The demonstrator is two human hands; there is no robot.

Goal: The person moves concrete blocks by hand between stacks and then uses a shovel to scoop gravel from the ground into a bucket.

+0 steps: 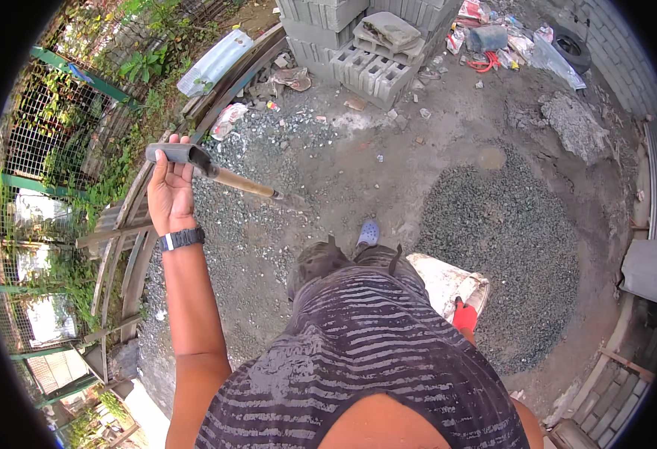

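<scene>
My bare left hand (171, 191), a dark watch on its wrist, is raised at the left. Its thumb and fingers hold the dark grip of a shovel (247, 182). The wooden shaft slants down to the right, toward a greyish end low over the gravelly ground. Beside my right leg, my right hand (464, 314) wears a red glove and is closed on the edge of a dirty whitish container (448, 286). My torso hides part of that container and most of my right arm. What is inside the container is not visible.
A broad gravel pile (504, 247) lies to my right. Hollow concrete blocks (373, 71) are stacked ahead. Litter and a grey bucket (488, 38) lie at the far right, near a tire (570, 46). Wooden planks (130, 224) and a mesh fence line the left.
</scene>
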